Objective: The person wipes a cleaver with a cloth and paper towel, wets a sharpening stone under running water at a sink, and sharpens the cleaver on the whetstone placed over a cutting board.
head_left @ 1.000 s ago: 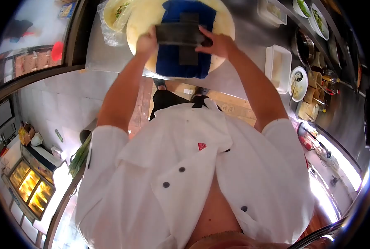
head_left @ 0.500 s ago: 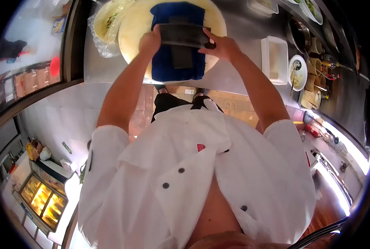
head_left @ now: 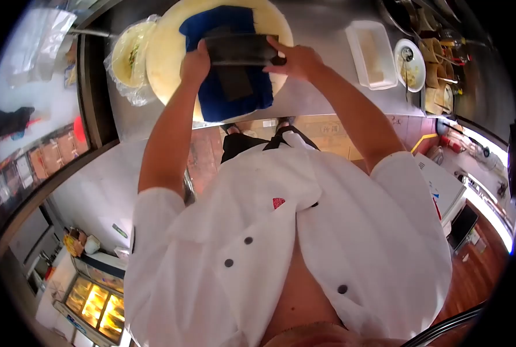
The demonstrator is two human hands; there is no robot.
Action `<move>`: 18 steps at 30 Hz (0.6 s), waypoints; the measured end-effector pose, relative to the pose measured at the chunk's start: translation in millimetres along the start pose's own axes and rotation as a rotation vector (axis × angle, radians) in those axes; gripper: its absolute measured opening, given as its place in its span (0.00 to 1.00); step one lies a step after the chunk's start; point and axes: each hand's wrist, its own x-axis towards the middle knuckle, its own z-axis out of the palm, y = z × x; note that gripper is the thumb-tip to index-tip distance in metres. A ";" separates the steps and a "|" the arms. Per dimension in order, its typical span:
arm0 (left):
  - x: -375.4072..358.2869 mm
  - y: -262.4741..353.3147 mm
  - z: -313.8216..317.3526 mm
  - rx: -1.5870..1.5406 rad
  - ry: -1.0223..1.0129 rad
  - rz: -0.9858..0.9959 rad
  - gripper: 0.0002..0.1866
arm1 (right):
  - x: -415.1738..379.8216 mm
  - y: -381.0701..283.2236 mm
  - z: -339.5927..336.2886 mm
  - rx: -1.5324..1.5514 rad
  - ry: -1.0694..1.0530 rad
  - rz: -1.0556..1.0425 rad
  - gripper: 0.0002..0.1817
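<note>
A dark, wide-bladed cleaver [head_left: 237, 51] lies crosswise over a grey whetstone [head_left: 236, 85], whose ends show above and below the blade. The stone rests on a folded blue cloth [head_left: 211, 103], which is spread on a round, pale chopping board [head_left: 164, 55]. At the blade's left end, my left hand [head_left: 195, 63] is closed with its fingertips pressing on the metal. My right hand [head_left: 298, 59] grips the cleaver at its handle end, with a finger along the blade. Most of the handle is hidden in that hand.
Left of the board stands a plastic-wrapped bowl [head_left: 127, 61] with green bits inside. A white rectangular tub [head_left: 362, 55] and a white oval dish [head_left: 411, 66] with a spoon sit to the right on the steel counter [head_left: 321, 98]. Several containers line the far right.
The whole view has shifted and turned slightly, so the board and cloth appear further left and tilted. Both hands keep hold of the cleaver, which stays across the whetstone.
</note>
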 end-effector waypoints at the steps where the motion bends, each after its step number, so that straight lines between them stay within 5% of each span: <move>1: -13.8 -5.6 4.8 -0.002 -0.009 -0.005 0.44 | -11.1 2.5 8.4 0.004 -0.032 -0.011 0.55; 5: -119.8 -14.1 26.2 0.080 -0.041 -0.051 0.44 | -106.3 -8.0 32.6 0.113 -0.178 -0.013 0.52; 9: -104.6 -3.3 8.4 0.119 -0.083 0.007 0.44 | -108.4 -21.8 22.7 0.132 -0.171 0.052 0.51; 13: -3.7 3.4 -0.2 0.099 -0.028 0.026 0.43 | -30.3 -8.3 -3.3 0.106 -0.135 0.091 0.51; 18: -84.0 3.3 13.2 0.062 -0.058 -0.032 0.44 | -89.8 -15.2 26.1 0.179 -0.179 0.081 0.53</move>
